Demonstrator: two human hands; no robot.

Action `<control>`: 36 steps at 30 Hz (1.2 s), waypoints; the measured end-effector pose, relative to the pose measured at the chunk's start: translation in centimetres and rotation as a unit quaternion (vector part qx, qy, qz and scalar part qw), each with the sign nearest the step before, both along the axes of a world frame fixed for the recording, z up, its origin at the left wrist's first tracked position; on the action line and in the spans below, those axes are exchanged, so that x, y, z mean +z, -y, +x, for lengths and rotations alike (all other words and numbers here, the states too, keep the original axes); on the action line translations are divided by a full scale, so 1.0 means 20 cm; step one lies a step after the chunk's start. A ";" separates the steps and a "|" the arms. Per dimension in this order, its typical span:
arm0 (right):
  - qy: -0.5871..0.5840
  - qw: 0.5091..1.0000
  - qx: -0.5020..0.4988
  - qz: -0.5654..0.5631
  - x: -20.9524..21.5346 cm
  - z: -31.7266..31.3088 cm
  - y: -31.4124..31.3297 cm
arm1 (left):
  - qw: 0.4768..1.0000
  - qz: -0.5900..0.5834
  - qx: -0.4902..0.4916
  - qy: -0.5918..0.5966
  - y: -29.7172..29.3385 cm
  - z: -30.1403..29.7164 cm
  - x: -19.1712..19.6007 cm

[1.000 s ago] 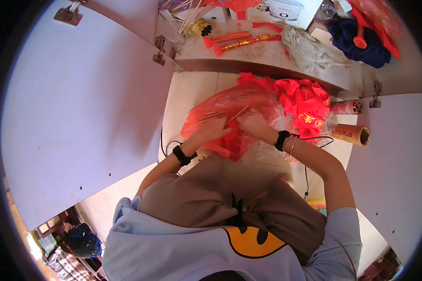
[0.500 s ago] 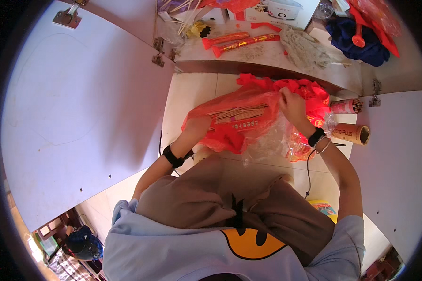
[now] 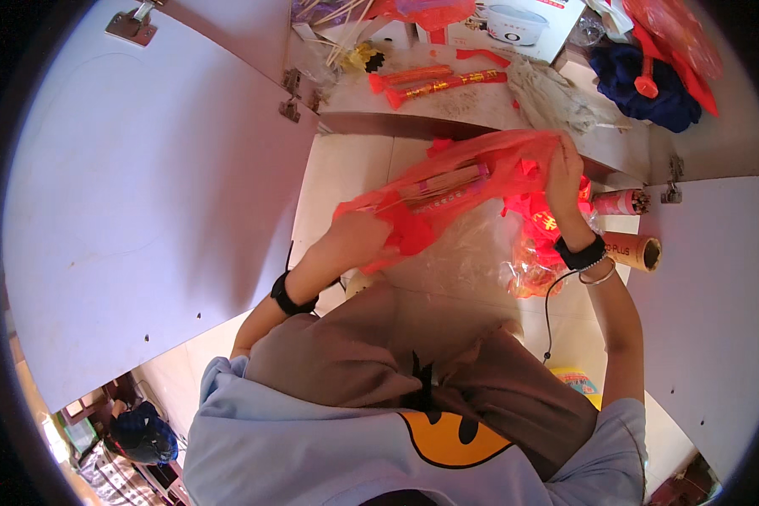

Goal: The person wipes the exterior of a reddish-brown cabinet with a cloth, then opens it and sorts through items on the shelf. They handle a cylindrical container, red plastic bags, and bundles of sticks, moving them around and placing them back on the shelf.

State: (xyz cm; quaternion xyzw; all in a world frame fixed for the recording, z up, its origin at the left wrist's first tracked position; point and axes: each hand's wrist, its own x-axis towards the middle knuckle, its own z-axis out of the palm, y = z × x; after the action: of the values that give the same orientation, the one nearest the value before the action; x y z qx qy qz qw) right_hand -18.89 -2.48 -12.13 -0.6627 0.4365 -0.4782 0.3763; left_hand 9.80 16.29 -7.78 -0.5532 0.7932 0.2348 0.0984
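A thin red plastic bag [image 3: 455, 190] holding a bundle of sticks [image 3: 443, 184] is hanging stretched between both hands, above the pale tiled floor [image 3: 346, 181] and just before the front edge of the cupboard shelf [image 3: 447, 105]. The left hand [image 3: 358, 240] is gripping its lower end with fingers curled tight; the right hand [image 3: 563, 173] is pinching its upper end closed. Two cardboard tubes [image 3: 628, 228] are lying on the floor just beside the right wrist.

Red bag [image 3: 447, 190] now stretched wider

Both hands [image 3: 358, 244] stretch a red plastic bag [image 3: 472, 181].
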 end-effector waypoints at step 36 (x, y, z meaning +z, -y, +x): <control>0.112 0.961 0.154 0.202 0.41 -0.12 0.11 | 0.943 -0.293 0.099 -0.127 0.04 0.10 0.48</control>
State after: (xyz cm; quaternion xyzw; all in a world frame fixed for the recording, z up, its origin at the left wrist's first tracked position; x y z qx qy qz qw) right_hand -21.31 -4.64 -3.90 -0.5744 0.3717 -0.3870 0.6182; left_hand 11.78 15.45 1.79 -0.5986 0.7742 0.0693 -0.1933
